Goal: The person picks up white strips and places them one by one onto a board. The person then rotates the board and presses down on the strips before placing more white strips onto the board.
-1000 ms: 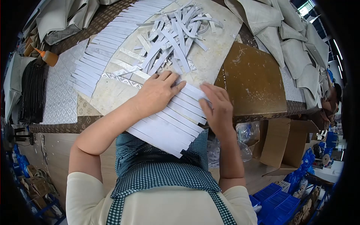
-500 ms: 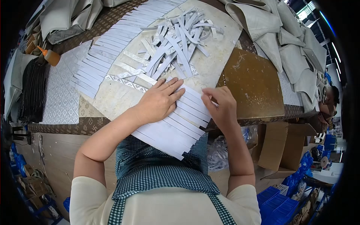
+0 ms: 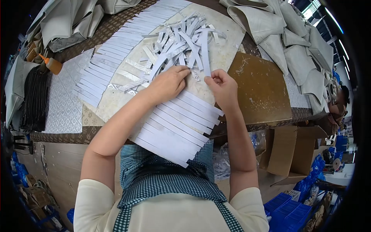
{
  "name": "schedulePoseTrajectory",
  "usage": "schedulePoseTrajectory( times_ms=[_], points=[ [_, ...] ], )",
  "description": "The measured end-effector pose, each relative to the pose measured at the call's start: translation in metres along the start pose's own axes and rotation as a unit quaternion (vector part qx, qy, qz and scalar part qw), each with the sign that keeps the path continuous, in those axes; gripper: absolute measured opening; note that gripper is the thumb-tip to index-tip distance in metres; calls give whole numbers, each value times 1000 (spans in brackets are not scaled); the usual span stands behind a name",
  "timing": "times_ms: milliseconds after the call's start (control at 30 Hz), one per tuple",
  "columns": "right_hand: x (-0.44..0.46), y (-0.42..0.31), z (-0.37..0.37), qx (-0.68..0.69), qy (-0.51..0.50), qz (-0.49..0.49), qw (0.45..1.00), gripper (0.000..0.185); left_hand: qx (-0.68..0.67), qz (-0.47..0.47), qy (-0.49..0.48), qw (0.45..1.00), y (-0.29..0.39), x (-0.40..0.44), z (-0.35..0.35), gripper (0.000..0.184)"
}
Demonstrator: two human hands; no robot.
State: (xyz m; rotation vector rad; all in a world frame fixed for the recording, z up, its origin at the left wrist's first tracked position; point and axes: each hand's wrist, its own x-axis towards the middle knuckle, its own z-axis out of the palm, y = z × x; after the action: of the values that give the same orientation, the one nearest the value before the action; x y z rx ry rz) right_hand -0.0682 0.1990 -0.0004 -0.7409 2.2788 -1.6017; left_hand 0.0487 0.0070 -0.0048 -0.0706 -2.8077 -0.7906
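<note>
My right hand (image 3: 224,89) pinches the lower end of a white strip (image 3: 205,52), which reaches up along the right side of a loose strip pile (image 3: 189,42). At the pile's lower edge is my left hand (image 3: 169,84), its fingers bent and close together. Whether they grip anything is hidden. Below both hands lies a row of white strips (image 3: 174,125), laid side by side and slightly overlapping, over the table's front edge. Some strips show a silver patterned face (image 3: 131,64).
Another long strip row (image 3: 112,48) curves along the left of the pale worn board (image 3: 104,110). A brown board (image 3: 259,89) lies right. Folded grey-white sheets (image 3: 301,58) are heaped behind it. An orange bottle (image 3: 53,65) stands left. A cardboard box (image 3: 282,150) sits below the table.
My left hand has lifted off the strip row and moved up to the pile. My right hand has moved up slightly left and now holds a white strip.
</note>
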Motion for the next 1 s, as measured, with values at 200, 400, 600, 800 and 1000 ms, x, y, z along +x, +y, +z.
schedulePoseTrajectory(
  times_ms=[200, 400, 600, 800, 1000],
  points=[
    [-40, 17, -28, 53, -31, -57, 996, 13, 27, 48, 46, 997, -18, 41, -2, 39],
    [-62, 19, -37, 47, -29, -50, 997, 13, -378, -146, -10, 914, -14, 38, -10, 47],
    [-60, 22, -35, 83, -2, -14, 996, 11, -429, -210, -10, 878, -16, 10, -24, 25],
    [-61, 19, -36, 30, 25, -13, 999, 8, -326, -257, -36, 909, -9, 8, -30, 9],
    [-61, 19, -32, 6, 30, -7, 1000, 8, -119, -168, -52, 977, -24, 14, -19, 11]
  ],
)
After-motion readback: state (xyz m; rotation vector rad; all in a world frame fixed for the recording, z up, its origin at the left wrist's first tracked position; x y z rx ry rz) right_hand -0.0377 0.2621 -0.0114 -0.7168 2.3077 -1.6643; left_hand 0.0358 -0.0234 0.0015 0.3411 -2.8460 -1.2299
